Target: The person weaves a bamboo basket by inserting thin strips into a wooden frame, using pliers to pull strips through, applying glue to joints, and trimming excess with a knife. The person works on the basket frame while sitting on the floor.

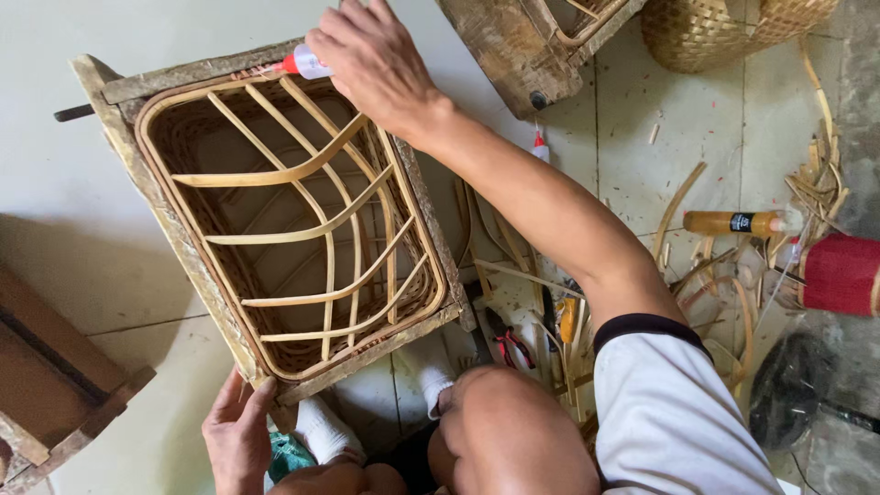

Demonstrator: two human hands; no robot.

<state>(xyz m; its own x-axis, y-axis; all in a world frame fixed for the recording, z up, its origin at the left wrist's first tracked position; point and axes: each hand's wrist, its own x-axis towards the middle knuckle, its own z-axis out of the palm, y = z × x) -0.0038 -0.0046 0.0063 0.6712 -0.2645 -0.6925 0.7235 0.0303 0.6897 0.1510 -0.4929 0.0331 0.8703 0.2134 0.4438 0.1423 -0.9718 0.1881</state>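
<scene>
The rattan basket (pixel 293 220) sits inside a rough wooden frame (pixel 183 238) on the pale tiled floor (pixel 82 174), tilted so that its open mouth faces up toward the camera. Its long axis runs from the upper left corner down to the lower right. It is a rounded rectangle of woven cane with a smooth pale rim, and across the mouth lies a grid of bent cane ribs, several curving lengthwise and several crossing them.

The right hand (pixel 376 60) rests on the basket's far rim, fingers closed around a small glue bottle (pixel 307 64) with a white body and red tip; the tip points left along that rim. The left hand (pixel 240 435) clasps the frame's near corner, thumb on top and fingers curled under.

Right of the basket, cane strips (pixel 678 206) and offcuts litter the floor, with red-handled pliers (pixel 513 346) just beside the near corner. Farther right lie an amber bottle (pixel 733 223) and a red cylinder (pixel 839 273). Beyond the basket's far right stand a second wooden frame (pixel 513 46) and a woven basket (pixel 706 32).
</scene>
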